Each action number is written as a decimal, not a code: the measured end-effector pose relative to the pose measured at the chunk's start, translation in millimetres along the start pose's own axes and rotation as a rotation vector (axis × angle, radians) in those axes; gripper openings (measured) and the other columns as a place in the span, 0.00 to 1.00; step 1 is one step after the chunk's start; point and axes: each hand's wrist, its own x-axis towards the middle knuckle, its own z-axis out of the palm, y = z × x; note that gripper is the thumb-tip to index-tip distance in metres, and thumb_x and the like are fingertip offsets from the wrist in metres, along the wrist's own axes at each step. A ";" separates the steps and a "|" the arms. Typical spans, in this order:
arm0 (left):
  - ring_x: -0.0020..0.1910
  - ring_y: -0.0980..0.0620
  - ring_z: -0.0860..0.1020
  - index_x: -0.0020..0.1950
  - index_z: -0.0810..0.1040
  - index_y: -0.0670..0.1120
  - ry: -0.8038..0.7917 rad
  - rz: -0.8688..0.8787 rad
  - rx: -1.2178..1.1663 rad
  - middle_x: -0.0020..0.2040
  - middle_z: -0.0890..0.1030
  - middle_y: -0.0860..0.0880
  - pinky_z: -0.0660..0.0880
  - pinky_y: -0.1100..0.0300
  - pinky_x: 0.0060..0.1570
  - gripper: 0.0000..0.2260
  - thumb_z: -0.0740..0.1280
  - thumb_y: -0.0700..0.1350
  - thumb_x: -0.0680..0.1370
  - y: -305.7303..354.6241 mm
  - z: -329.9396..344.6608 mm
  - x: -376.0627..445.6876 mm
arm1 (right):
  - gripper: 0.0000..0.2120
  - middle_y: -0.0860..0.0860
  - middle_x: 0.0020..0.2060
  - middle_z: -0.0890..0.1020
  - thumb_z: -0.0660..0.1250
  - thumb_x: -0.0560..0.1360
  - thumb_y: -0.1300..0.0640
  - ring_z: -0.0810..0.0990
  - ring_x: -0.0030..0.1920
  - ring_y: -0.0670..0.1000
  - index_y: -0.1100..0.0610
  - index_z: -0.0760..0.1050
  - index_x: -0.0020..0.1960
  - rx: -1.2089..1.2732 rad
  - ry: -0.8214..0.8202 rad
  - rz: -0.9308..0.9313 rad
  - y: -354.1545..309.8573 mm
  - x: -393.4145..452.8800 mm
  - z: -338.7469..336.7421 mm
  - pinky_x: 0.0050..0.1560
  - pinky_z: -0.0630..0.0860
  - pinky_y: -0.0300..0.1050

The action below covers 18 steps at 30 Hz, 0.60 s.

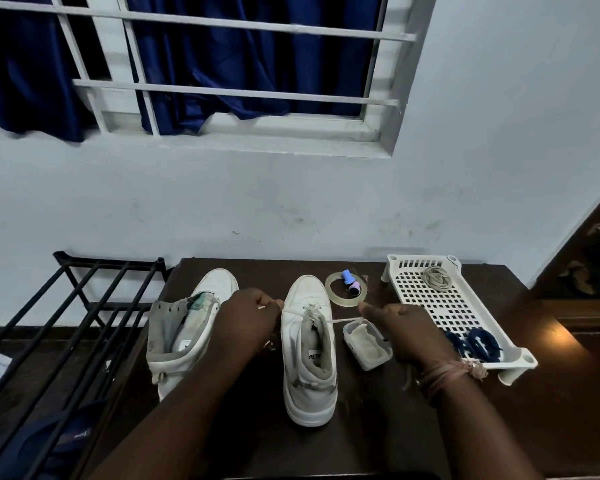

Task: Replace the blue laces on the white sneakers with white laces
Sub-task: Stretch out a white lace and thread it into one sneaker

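Note:
Two white sneakers stand toes away from me on a dark wooden table. The right sneaker has a white lace threaded through its front eyelets. My left hand pinches one end of that lace to the left of the shoe. My right hand pinches the other end, pulled out to the right. The left sneaker has no lace, and its tongue is folded open. The blue laces lie in the near end of a white perforated tray.
A small clear lidded box sits between the right sneaker and my right hand. A tape roll and a small blue-and-pink item lie behind it. A coiled pale lace rests at the tray's far end. A black metal rack stands left.

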 end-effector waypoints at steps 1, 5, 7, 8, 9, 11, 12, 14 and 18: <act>0.29 0.58 0.78 0.39 0.81 0.46 -0.046 -0.039 -0.127 0.30 0.81 0.54 0.73 0.64 0.33 0.09 0.71 0.48 0.78 2.1 -2.0 -3.5 | 0.24 0.53 0.26 0.71 0.74 0.73 0.46 0.68 0.29 0.50 0.57 0.71 0.27 0.052 -0.056 0.055 -5.9 -5.1 1.6 0.30 0.64 0.40; 0.24 0.57 0.72 0.48 0.84 0.43 -0.189 -0.161 -0.471 0.31 0.78 0.51 0.68 0.65 0.25 0.06 0.66 0.40 0.80 19.4 -14.1 -18.1 | 0.21 0.50 0.32 0.79 0.69 0.76 0.43 0.71 0.33 0.50 0.55 0.81 0.31 0.126 -0.202 0.146 -28.6 -24.3 15.7 0.38 0.69 0.44; 0.26 0.56 0.69 0.50 0.83 0.41 -0.244 -0.182 -0.542 0.33 0.77 0.49 0.66 0.64 0.26 0.08 0.65 0.39 0.80 33.4 -19.1 -18.7 | 0.19 0.49 0.34 0.80 0.69 0.73 0.42 0.72 0.34 0.48 0.55 0.83 0.33 0.145 -0.237 0.174 -43.4 -31.5 21.0 0.41 0.69 0.44; 0.27 0.56 0.70 0.51 0.83 0.40 -0.264 -0.186 -0.548 0.35 0.79 0.48 0.67 0.64 0.27 0.08 0.64 0.38 0.80 43.5 -24.0 -19.0 | 0.17 0.49 0.34 0.80 0.69 0.74 0.44 0.72 0.32 0.47 0.56 0.82 0.35 0.151 -0.245 0.181 -53.0 -34.7 21.8 0.39 0.68 0.43; 0.28 0.55 0.72 0.51 0.83 0.39 -0.282 -0.196 -0.558 0.37 0.80 0.46 0.68 0.63 0.28 0.08 0.64 0.38 0.80 52.8 -28.7 -18.7 | 0.14 0.49 0.33 0.80 0.67 0.76 0.47 0.72 0.29 0.46 0.55 0.81 0.38 0.137 -0.253 0.186 -61.8 -37.1 21.8 0.36 0.66 0.42; 0.29 0.53 0.73 0.52 0.82 0.36 -0.305 -0.222 -0.584 0.38 0.82 0.44 0.70 0.63 0.28 0.08 0.64 0.36 0.80 72.6 -41.1 -20.4 | 0.11 0.48 0.33 0.81 0.62 0.80 0.52 0.75 0.28 0.46 0.54 0.77 0.42 0.060 -0.269 0.209 -85.0 -45.6 20.5 0.34 0.65 0.41; 0.29 0.53 0.74 0.53 0.82 0.35 -0.313 -0.231 -0.578 0.37 0.82 0.44 0.71 0.63 0.28 0.08 0.64 0.35 0.80 80.8 -45.8 -20.6 | 0.12 0.49 0.31 0.80 0.60 0.81 0.52 0.76 0.28 0.47 0.54 0.75 0.42 0.020 -0.297 0.228 -93.1 -48.1 19.8 0.35 0.66 0.41; 0.26 0.53 0.74 0.54 0.81 0.33 -0.361 -0.248 -0.528 0.33 0.81 0.44 0.71 0.63 0.26 0.09 0.62 0.34 0.81 99.5 -59.2 -25.2 | 0.13 0.49 0.27 0.77 0.59 0.81 0.54 0.74 0.26 0.49 0.54 0.76 0.40 -0.026 -0.324 0.240 -115.4 -53.8 15.2 0.36 0.69 0.40; 0.26 0.52 0.74 0.49 0.78 0.37 -0.470 -0.301 -0.463 0.34 0.80 0.43 0.72 0.64 0.25 0.07 0.60 0.35 0.83 134.1 -79.3 -31.3 | 0.11 0.51 0.31 0.80 0.62 0.78 0.62 0.77 0.26 0.47 0.57 0.79 0.40 -0.318 -0.285 0.112 -171.9 -71.7 1.6 0.31 0.75 0.38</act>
